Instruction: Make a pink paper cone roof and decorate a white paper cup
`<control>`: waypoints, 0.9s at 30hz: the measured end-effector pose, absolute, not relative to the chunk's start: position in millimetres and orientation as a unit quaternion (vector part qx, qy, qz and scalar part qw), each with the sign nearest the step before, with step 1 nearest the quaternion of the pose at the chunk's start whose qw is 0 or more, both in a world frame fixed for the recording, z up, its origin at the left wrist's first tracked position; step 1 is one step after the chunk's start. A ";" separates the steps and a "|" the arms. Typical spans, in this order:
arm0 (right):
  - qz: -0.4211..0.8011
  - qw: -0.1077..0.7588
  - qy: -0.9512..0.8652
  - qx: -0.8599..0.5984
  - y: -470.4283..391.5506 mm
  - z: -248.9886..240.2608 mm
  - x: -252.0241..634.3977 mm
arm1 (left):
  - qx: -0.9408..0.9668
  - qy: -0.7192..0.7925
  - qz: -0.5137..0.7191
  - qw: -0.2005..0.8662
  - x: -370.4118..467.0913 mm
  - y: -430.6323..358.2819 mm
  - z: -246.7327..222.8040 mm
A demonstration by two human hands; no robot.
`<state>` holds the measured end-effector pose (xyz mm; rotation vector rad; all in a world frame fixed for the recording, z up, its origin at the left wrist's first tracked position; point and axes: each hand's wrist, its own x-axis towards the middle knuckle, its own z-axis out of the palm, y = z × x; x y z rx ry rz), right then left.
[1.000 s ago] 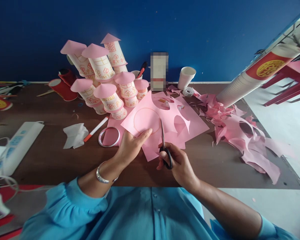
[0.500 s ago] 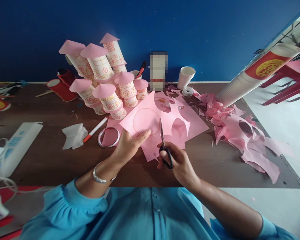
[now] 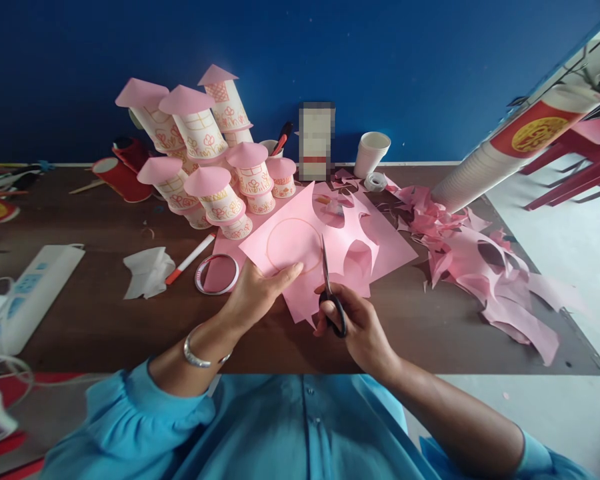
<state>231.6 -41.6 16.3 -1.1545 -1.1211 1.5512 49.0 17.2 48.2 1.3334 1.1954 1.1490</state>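
My left hand (image 3: 257,293) grips the lower left edge of a pink sheet (image 3: 293,243), its thumb on top and its other fingers hidden underneath. A circle is drawn on the sheet near the thumb, and round holes lie in the sheet's right part. My right hand (image 3: 353,320) is closed round black-handled scissors (image 3: 333,308), whose blades point up over the paper just right of the drawn circle. The blades look nearly closed. More pink paper (image 3: 395,243) lies beneath the held sheet.
Decorated cup towers (image 3: 223,200) with pink cone roofs stand at the back left. A ring (image 3: 217,274), marker (image 3: 191,259) and tissue (image 3: 149,273) lie left. Pink scraps (image 3: 505,287) and a tall cup stack (image 3: 480,157) are right; a white cup (image 3: 371,155) stands behind.
The held sheet has shifted slightly, and its top corner sits a little farther right. The scissors remain beside the drawn circle; both hands have barely moved.
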 end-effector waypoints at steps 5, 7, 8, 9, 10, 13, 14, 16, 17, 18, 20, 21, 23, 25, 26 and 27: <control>0.623 0.440 -0.449 -0.465 -42.3 15.7 230.7 | 0.549 0.479 0.466 0.502 48.0 17.7 46.6; 0.624 0.441 -0.447 -0.465 -42.5 15.9 230.4 | 0.544 0.479 0.464 0.509 47.4 18.1 45.8; 0.624 0.443 -0.445 -0.465 -42.6 16.1 230.4 | 0.541 0.478 0.465 0.512 47.1 18.3 45.4; 0.625 0.444 -0.444 -0.464 -42.6 16.4 230.4 | 0.539 0.476 0.468 0.514 46.8 18.5 45.0; 0.625 0.445 -0.444 -0.463 -42.6 16.8 230.5 | 0.536 0.475 0.471 0.515 46.5 18.7 44.7; 0.624 0.442 -0.447 -0.464 -42.6 17.6 231.0 | 0.527 0.481 0.471 0.519 45.3 18.6 44.4; 0.624 0.441 -0.448 -0.465 -42.5 17.6 231.2 | 0.525 0.486 0.467 0.520 44.8 18.5 44.6; 0.624 0.440 -0.445 -0.468 -42.4 17.1 231.6 | 0.523 0.491 0.461 0.522 43.8 18.3 45.1; 0.626 0.440 -0.443 -0.468 -42.4 16.8 231.8 | 0.523 0.491 0.461 0.523 43.2 18.4 45.2; 0.627 0.442 -0.439 -0.467 -42.4 16.4 231.9 | 0.522 0.489 0.462 0.524 42.7 18.6 45.3; 0.631 0.444 -0.434 -0.465 -42.6 15.9 232.2 | 0.522 0.485 0.462 0.529 41.6 19.4 44.8; 0.633 0.443 -0.434 -0.464 -42.7 15.9 232.4 | 0.521 0.482 0.461 0.532 41.2 19.9 44.4; 0.634 0.441 -0.435 -0.464 -43.1 16.4 232.9 | 0.520 0.474 0.464 0.538 40.5 20.7 43.3; 0.634 0.438 -0.436 -0.465 -43.6 17.0 233.5 | 0.519 0.471 0.467 0.538 40.1 21.2 42.4; 0.634 0.437 -0.437 -0.465 -44.0 17.2 233.9 | 0.520 0.472 0.467 0.537 39.9 21.4 42.2; 0.634 0.436 -0.437 -0.466 -44.3 17.1 234.4 | 0.521 0.473 0.466 0.536 39.7 21.6 42.2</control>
